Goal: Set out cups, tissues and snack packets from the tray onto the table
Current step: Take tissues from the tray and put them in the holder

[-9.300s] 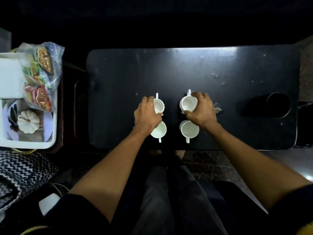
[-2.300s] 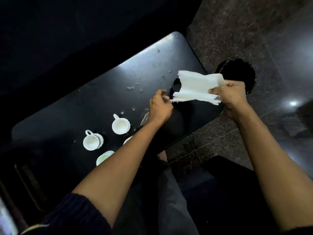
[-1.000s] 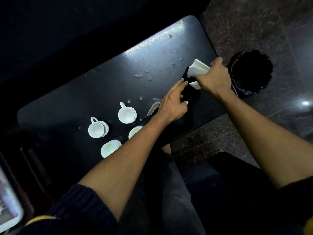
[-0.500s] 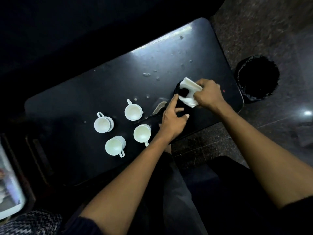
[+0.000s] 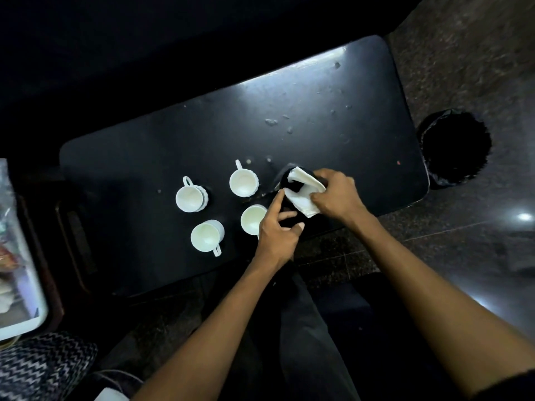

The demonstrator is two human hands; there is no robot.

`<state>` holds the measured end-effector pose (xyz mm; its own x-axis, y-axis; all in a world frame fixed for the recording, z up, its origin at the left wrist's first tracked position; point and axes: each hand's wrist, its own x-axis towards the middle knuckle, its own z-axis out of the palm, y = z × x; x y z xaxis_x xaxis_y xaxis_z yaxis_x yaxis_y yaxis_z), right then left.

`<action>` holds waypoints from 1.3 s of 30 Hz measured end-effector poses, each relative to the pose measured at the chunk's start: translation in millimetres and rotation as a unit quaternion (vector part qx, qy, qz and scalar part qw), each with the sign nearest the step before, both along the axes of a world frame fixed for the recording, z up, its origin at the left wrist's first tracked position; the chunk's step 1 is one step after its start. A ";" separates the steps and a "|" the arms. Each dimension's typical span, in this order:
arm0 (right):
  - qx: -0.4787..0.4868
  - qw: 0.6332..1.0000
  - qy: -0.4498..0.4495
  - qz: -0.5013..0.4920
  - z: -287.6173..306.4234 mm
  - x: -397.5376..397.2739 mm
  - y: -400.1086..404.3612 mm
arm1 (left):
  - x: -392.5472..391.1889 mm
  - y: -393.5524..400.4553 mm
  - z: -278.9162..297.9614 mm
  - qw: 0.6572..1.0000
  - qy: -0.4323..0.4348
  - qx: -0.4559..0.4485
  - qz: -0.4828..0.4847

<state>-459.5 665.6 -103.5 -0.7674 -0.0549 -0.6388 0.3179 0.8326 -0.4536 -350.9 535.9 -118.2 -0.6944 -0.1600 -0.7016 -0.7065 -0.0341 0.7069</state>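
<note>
- Near the table's [image 5: 333,117] front edge, right of centre, the right hand [image 5: 337,196] is closed around a wad of white tissues [image 5: 304,195], thumb underneath and fingers over the top.
- Just below the tissues sits a dark holder [image 5: 289,185] (black on black, so its outline is hard to make out), and the tissues' lower part appears tucked into it.
- Beside it, the left hand [image 5: 278,231] has its forefinger stretched out to touch the tissues' left corner, thumb out to the right and the other fingers curled; it covers part of one cup.
- Left of the hands, four white cups [image 5: 244,182] stand upright in a loose square, apart from one another.
- At the picture's left border, off the table, a white tray [image 5: 20,322] shows only blurred contents.
- Past the table's right edge stands a black bin [image 5: 454,147].
</note>
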 end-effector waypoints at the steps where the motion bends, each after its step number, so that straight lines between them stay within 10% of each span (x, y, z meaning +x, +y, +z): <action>1: -0.002 1.000 0.001 0.004 0.3 -2.1 -2.4 | -1.2 -1.3 0.3 1.000 0.000 -0.002 0.005; 24: 0.062 0.996 0.060 -0.037 14.0 -21.6 -28.3 | -18.9 -12.8 1.9 0.991 0.064 -0.115 -0.034; 39: 0.090 0.972 0.139 0.164 26.2 -16.2 -49.1 | -22.3 -16.0 2.7 0.971 0.035 -0.182 -0.150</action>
